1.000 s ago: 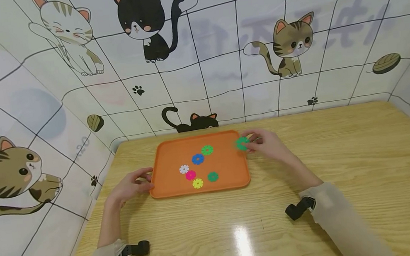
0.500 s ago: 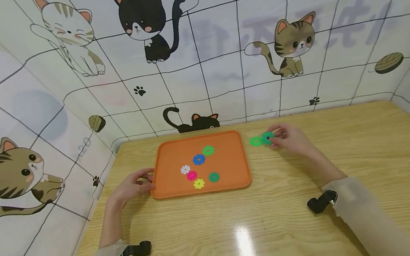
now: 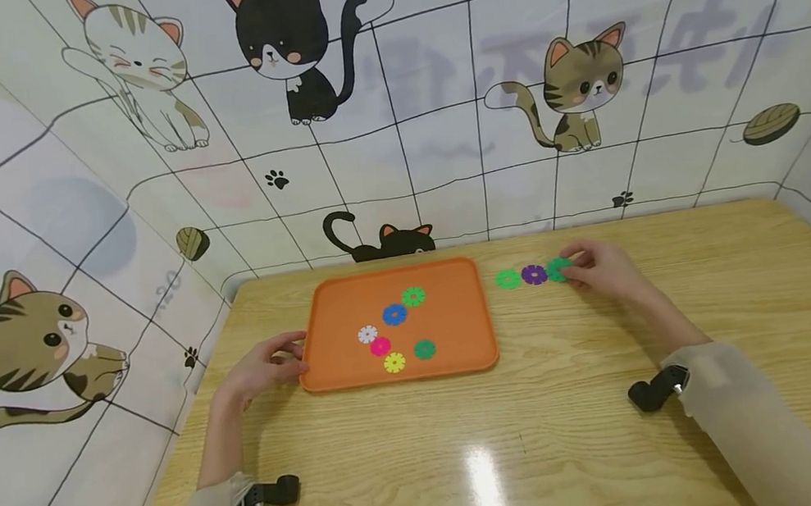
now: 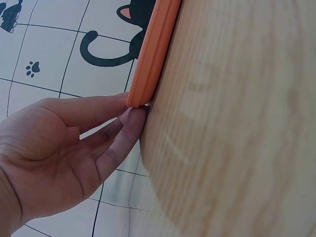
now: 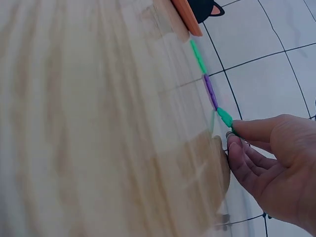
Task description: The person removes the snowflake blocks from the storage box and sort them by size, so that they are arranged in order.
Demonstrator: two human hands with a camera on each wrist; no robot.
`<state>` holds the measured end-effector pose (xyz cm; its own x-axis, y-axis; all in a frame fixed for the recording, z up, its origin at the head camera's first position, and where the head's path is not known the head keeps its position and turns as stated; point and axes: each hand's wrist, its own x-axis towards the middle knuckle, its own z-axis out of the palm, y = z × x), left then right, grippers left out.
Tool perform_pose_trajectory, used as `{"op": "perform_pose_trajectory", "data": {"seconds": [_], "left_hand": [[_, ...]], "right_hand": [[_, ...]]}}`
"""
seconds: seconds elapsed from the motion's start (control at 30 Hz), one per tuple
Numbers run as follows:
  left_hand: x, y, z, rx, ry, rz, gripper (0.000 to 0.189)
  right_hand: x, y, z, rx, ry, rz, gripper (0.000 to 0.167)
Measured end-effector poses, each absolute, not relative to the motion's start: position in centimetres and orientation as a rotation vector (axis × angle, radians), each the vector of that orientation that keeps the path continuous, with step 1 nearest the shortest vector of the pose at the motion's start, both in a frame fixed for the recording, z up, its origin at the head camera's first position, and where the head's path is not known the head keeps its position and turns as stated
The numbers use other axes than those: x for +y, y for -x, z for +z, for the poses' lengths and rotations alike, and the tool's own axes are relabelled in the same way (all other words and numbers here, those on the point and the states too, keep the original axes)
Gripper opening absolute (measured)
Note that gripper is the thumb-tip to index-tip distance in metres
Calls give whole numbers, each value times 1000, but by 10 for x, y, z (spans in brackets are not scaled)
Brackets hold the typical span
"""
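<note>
My right hand [image 3: 603, 272] pinches a dark green notched plastic disc [image 3: 558, 270] between thumb and fingers, low over the table right of the tray. Left of it lie a purple disc [image 3: 534, 275] and a light green disc [image 3: 508, 278], lined up in a row. In the right wrist view the held green disc [image 5: 225, 117] tilts, its edge right at the purple disc [image 5: 211, 91]. My left hand [image 3: 262, 369] grips the left edge of the orange tray [image 3: 457, 318]; in the left wrist view the thumb lies on the rim [image 4: 148, 64] and fingertips reach beneath it.
On the tray lie several more discs: light green [image 3: 413, 296], blue [image 3: 394, 314], white [image 3: 367, 334], pink [image 3: 381, 346], yellow [image 3: 394, 362] and dark green [image 3: 425, 350]. The wooden table [image 3: 395, 435] meets a wall [image 3: 441, 167] printed with cartoon cats.
My right hand has carried the dark green disc rightward from the tray's right edge. The light green and purple discs now show on the table. My left hand stays at the tray.
</note>
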<state>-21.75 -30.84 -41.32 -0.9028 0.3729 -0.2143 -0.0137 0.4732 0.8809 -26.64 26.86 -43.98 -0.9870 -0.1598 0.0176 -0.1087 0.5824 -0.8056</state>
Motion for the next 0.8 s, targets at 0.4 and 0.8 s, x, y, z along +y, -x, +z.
{"op": "perform_pose_trajectory", "data": {"seconds": [0.4, 0.8], "left_hand": [[-311, 218, -416, 2394, -299, 1363, 61], [-310, 218, -416, 2358, -296, 1386, 62]], "right_hand": [[272, 272, -439, 2879, 218, -1155, 35], [273, 270, -435, 2845, 201, -1146, 42]]}}
